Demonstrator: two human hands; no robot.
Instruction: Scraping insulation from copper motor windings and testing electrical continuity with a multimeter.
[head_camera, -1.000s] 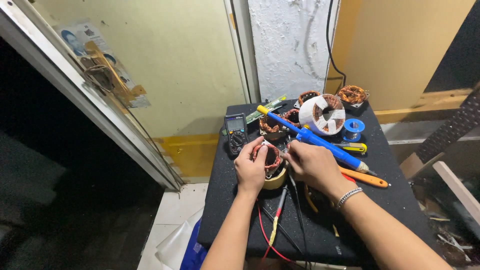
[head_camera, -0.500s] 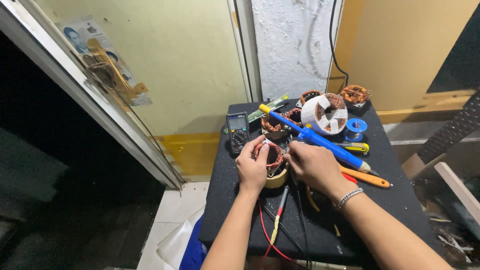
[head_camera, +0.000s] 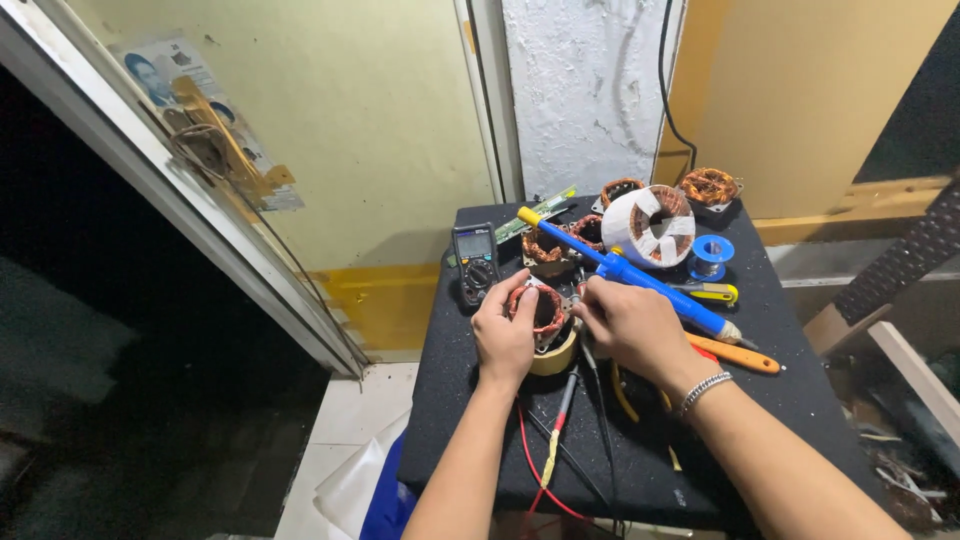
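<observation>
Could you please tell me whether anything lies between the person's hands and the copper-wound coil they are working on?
Nothing visible does: the left hand and right hand both already touch the round copper-wound coil resting on the tan tape roll.

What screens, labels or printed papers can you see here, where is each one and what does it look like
Multimeter: on the black table, left of the left hand; dark upright body, small grey screen above a round dial.
Printed paper: stuck on the pale yellow wall at upper left; tilted, worn, pale with a blue patch, partly covered by brown tape.
No packages in view.
</observation>
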